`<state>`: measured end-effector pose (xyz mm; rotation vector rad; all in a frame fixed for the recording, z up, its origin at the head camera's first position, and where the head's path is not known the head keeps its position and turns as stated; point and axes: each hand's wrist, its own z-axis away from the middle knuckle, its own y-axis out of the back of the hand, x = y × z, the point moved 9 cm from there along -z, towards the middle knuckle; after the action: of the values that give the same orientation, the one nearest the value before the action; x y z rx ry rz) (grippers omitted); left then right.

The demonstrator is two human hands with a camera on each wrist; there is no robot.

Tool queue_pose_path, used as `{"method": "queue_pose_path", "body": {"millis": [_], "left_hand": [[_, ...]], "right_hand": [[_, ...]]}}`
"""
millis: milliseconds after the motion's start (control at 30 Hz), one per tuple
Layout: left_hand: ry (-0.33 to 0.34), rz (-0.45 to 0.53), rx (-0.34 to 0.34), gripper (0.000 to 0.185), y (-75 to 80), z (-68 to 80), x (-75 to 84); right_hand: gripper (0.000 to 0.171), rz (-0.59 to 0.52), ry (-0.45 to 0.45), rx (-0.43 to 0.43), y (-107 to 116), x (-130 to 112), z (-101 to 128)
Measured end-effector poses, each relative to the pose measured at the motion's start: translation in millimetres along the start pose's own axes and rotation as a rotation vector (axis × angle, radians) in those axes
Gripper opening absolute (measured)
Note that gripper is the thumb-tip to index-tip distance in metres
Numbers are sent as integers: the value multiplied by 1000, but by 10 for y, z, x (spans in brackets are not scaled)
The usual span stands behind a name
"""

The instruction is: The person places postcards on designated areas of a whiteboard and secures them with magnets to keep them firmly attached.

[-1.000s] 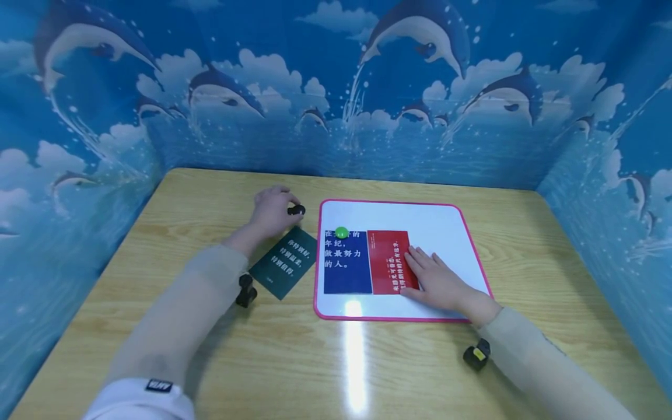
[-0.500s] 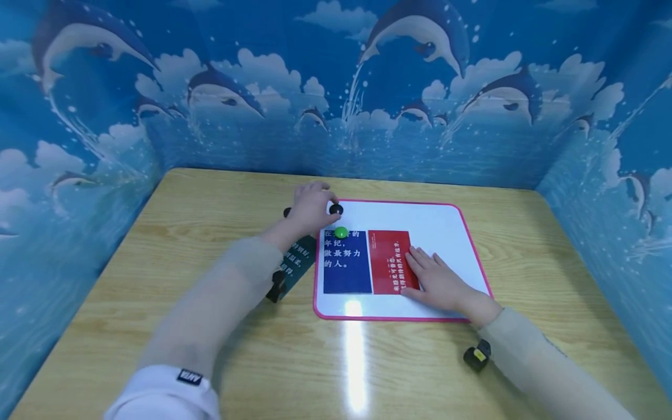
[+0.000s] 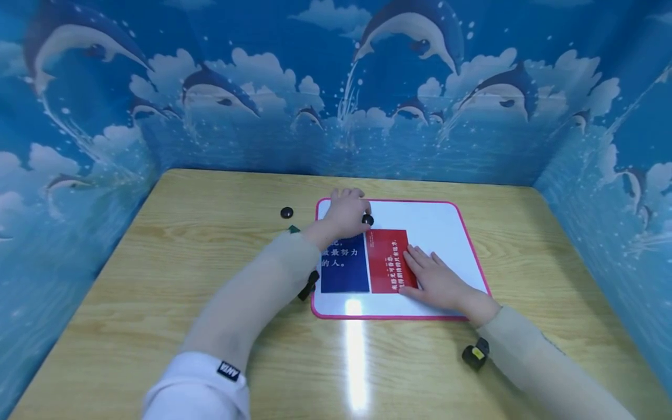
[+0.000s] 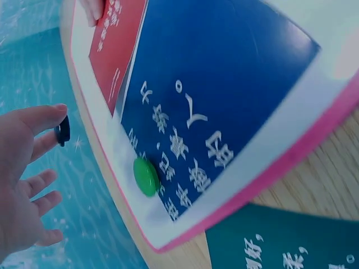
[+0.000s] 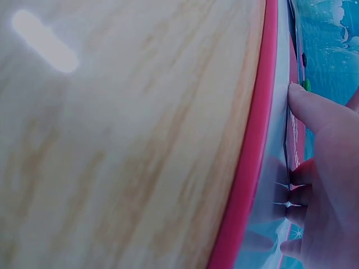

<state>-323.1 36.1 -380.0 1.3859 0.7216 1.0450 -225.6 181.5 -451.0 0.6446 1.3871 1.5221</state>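
Head view: the left hand (image 3: 345, 213) reaches over the upper left part of the pink-framed white magnetic board (image 3: 446, 224), which lies flat on the light wooden counter (image 3: 173, 274). Its fingers pinch a small round black magnet (image 3: 368, 220), held just above the top edge of the red rectangular card with white lettering (image 3: 388, 256). The right hand (image 3: 438, 283) lies flat with its fingers straight and released, pressing the lower right part of the red card against the board.

The red card lies edge to edge with the dark blue rectangular card with white lettering (image 3: 343, 271), to its right. In the left wrist view a round green magnet (image 4: 146, 176) sits on the blue card near its corner; in the head view the left hand covers it.

A second round black magnet (image 3: 286, 212) rests on the counter, left of the board. A dark green card with white lettering (image 4: 291, 241) lies beside the board's left edge, mostly hidden under the left forearm in the head view.
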Motion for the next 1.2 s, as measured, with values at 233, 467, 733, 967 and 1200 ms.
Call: {"method": "queue_pose_path", "body": {"millis": [233,467,733,967,1200], "left_hand": [[-23,-42,-78,34,-145,-122,180],[-37,-54,-112,35,-248,-243,305],[-41,-44,-120,37,-334,-282,382],[-48,-49,-112,36,-390,-308,411],[-61,-90,-113,35,-444,-336,459]], "right_hand": [[92,5,-3,-9,17,11,-8],[89,7,5,-6,16,1,-18],[89,8,14,0,1,-8,-21],[88,2,22,12,15,-5,-7],[88,1,21,7,12,16,7]]}}
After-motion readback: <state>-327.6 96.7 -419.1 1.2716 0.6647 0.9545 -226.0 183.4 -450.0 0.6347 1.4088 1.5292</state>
